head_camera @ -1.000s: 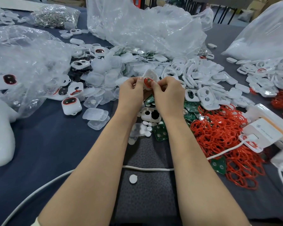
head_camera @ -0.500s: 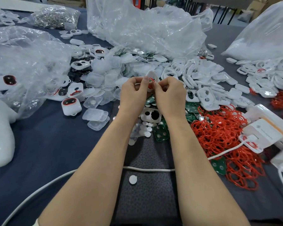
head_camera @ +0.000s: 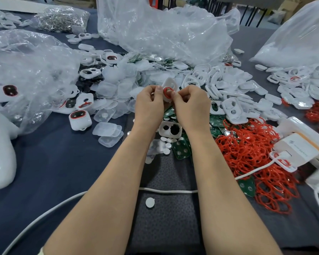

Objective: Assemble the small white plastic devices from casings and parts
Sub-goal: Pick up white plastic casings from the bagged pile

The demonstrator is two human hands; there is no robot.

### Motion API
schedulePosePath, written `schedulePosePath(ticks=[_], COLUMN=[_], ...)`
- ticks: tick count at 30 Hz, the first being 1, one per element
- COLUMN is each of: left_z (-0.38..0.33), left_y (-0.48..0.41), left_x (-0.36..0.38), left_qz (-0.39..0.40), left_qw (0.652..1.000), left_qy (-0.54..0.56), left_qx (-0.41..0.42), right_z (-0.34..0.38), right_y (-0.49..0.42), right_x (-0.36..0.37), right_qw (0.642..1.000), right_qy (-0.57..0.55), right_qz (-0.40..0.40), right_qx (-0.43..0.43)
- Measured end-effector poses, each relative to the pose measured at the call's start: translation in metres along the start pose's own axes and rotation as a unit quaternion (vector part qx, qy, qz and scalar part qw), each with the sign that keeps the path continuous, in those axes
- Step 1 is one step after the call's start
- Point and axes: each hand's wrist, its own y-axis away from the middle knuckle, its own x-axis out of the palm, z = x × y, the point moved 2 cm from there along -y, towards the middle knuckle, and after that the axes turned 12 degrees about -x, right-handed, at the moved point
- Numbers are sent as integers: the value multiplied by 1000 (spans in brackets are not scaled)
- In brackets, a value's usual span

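Both hands up over the middle of the table (head_camera: 44,172), left hand (head_camera: 149,103) & right hand (head_camera: 191,105) close together, each pinching the white casing (head_camera: 170,85) w/ a red ring (head_camera: 167,90) in it, held between their fingertips above another casing (head_camera: 170,128) & green boards (head_camera: 181,148).

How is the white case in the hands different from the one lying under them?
The held case has a red ring in it; the lying case shows two dark holes. The left hand and right hand pinch the held case; the lying case rests on the table. Both are white plastic.
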Motion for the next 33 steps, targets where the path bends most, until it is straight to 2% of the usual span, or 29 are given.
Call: schedulePosePath(ticks=[13,33], left_z=[2,2], left_y=[-1,2], left_x=[0,1], left_qz=[1,-1], left_qw=[999,999], left_qy=[-38,-27], left_qx=[28,33], right_z=[-2,0], right_y=[0,-1], right_x=[-1,-1], right_qw=[1000,1000], right_qy=[3,0], right_qz=[1,15], right_qx=[6,12])
